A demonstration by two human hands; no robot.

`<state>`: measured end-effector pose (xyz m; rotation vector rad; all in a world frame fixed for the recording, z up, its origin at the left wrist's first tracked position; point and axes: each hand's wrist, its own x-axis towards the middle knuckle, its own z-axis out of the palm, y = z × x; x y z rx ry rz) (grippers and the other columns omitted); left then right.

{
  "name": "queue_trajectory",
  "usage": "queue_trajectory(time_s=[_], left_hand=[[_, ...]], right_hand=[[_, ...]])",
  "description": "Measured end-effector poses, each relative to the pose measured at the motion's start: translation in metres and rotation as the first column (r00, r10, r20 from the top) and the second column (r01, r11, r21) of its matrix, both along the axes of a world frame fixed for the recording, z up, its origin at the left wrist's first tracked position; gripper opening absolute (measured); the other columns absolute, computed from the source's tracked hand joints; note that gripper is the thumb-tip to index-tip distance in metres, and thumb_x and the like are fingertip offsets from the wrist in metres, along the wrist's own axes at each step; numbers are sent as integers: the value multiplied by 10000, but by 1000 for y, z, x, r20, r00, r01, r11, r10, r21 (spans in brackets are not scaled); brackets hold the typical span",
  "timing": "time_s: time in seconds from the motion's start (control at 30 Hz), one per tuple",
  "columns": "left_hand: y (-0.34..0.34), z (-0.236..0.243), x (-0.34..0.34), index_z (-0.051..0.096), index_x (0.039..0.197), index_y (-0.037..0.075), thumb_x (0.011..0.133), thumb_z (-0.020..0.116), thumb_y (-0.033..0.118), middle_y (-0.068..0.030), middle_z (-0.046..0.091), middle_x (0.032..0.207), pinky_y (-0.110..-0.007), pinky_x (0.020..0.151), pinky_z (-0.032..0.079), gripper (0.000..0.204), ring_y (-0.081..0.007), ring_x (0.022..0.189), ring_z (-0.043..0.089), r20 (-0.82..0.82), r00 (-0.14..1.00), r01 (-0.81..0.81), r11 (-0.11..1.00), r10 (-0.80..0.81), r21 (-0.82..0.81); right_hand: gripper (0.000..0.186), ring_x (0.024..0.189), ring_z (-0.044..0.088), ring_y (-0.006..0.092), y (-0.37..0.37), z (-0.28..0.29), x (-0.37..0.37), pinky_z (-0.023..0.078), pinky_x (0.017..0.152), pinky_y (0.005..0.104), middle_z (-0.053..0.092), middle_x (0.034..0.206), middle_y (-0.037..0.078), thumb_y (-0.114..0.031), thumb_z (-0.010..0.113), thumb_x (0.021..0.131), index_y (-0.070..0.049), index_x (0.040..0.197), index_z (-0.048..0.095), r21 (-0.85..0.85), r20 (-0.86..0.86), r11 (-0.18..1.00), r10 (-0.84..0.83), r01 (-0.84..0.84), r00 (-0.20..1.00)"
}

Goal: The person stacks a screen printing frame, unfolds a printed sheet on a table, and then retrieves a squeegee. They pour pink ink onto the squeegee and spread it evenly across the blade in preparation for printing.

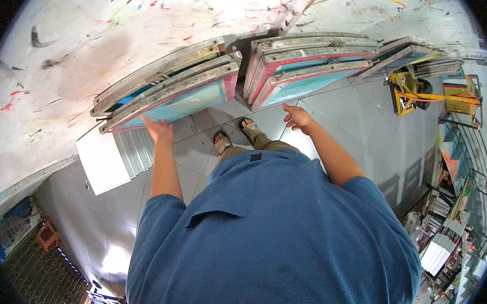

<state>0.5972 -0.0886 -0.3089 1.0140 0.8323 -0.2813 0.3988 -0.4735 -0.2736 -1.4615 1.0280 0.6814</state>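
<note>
My left hand (159, 128) is at the lower left end of a screen printing frame (171, 93) with pale blue-green mesh and pink edging. Its fingers are spread over the mesh edge; whether they touch it is unclear. My right hand (298, 118) hovers above the floor, empty, with fingers apart and loosely bent. Closest to it is the lower edge of another screen printing frame (310, 80), in a stack leaning on the wall. Behind the left frame leans a further frame (158, 72) with a worn, paint-stained rim.
The paint-splattered wall (145, 18) rises ahead. More frames (399, 58) lean at the right, near a yellow metal stand (404, 94). A white panel (104, 159) lies by the left frames. Cluttered shelves (447, 223) line the right side; a small brown stool (48, 236) stands lower left.
</note>
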Motion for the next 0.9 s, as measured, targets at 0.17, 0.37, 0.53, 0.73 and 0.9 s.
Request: queue_trajectory(time_s=[0.17, 0.37, 0.53, 0.73, 0.9], left_hand=[[17, 4, -66, 18, 1342, -47, 683, 310, 775, -228, 98, 1401, -462, 1045, 48, 1094, -355, 1298, 118, -61, 998, -18, 860, -15, -510], [-23, 114, -104, 189, 1319, -57, 687, 171, 797, -245, 222, 1357, -474, 1010, 191, 1062, -376, 1249, 233, 293, 956, 230, 688, -27, -688], [-11, 142, -150, 317, 1284, -18, 715, 199, 769, -229, 397, 1262, -465, 943, 305, 979, -369, 1150, 394, 350, 904, 82, 706, 244, -703], [42, 129, -291, 660, 889, 37, 799, 568, 220, -72, 643, 928, -316, 782, 443, 224, -172, 869, 582, -237, 958, 12, 800, 163, 600], [66, -28, -565, 670, 787, 83, 706, 610, 448, -120, 636, 814, -355, 685, 465, 379, -250, 775, 601, -542, 800, 432, 380, 258, 818]], right_hand=[[604, 704, 547, 198, -34, -21, -20, 412, 565, 323, 559, 949, 134, -516, 486, 797, -63, 1191, 419, -2, -26, 999, -37, 37, 999], [559, 665, 525, 197, -32, -48, -9, 408, 517, 309, 553, 905, 120, -487, 521, 792, -69, 1154, 441, 59, -69, 997, 48, -44, 996], [291, 472, 452, 102, 2, -78, 18, 339, 384, 244, 479, 594, 2, -393, 556, 803, -117, 742, 489, 88, 96, 884, 451, -459, 887], [426, 326, 389, 157, 51, -153, 55, 281, 318, 303, 376, 383, 22, -371, 534, 806, -121, 476, 432, 41, -13, 561, 828, -827, 561], [359, 467, 518, 173, 153, -133, 97, 342, 359, 288, 543, 666, 73, -305, 579, 799, -99, 1073, 474, 130, -95, 370, 928, -920, 360]])
